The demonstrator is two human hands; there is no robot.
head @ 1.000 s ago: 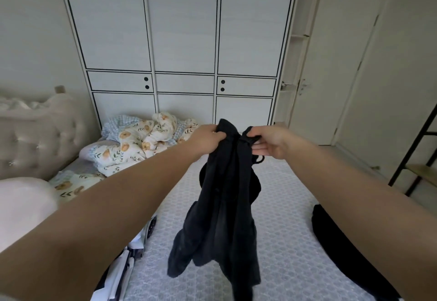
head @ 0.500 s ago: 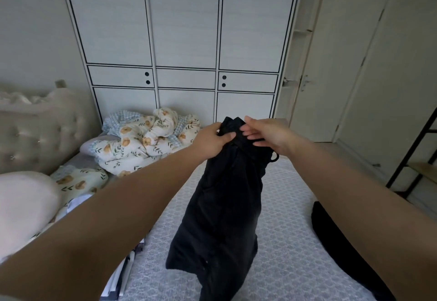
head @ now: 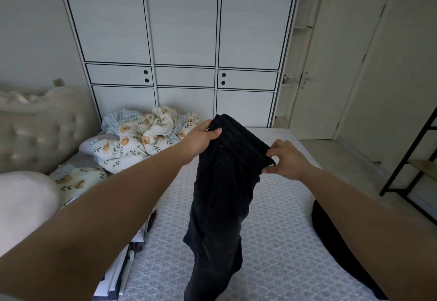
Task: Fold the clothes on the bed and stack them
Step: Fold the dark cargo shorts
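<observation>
your left hand grips trousers waistband | right hand pinches other end | legs hang over bed

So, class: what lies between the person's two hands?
In the head view, the black trousers' elastic waistband spans from left hand to right hand.

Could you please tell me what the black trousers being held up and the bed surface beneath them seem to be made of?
The black trousers look like soft matte woven or knit cloth: they hang limp and crease, with a ribbed, gathered waistband that suggests elastic. The exact fibre cannot be told. The bed surface looks like quilted grey-white textile, with a repeating stitched or printed lattice pattern and no sheen.
</observation>
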